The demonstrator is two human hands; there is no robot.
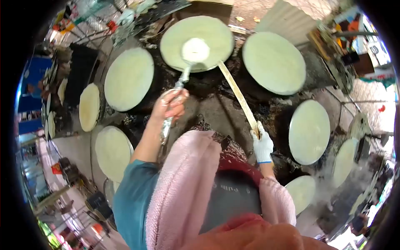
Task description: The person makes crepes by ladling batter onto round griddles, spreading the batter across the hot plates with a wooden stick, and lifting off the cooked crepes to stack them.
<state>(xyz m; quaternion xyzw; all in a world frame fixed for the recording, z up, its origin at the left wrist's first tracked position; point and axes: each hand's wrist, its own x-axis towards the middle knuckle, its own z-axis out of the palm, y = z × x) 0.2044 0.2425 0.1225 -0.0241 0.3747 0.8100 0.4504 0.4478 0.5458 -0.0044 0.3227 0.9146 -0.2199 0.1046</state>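
My bare left hand [171, 104] is closed around the foil-wrapped handle of a ladle [183, 77], whose head reaches over the near edge of the round griddle [171, 46] in front of me. Beside the ladle's head, a bright white round patch of what looks like batter [196, 51] lies on that griddle's pale surface. My right hand [263, 143], in a white knit glove, grips a long flat wooden stick [238, 96]. The far end of the stick rests at or just above the same griddle's near right edge; contact is hard to tell.
More round pale-topped griddles curve around me, including one at left [129, 79], one at right [274, 63] and another lower right [309, 132]. Steam [325, 183] rises at lower right. Corrugated sheet [287, 21] stands behind. A pink towel [179, 175] hangs over my shoulders.
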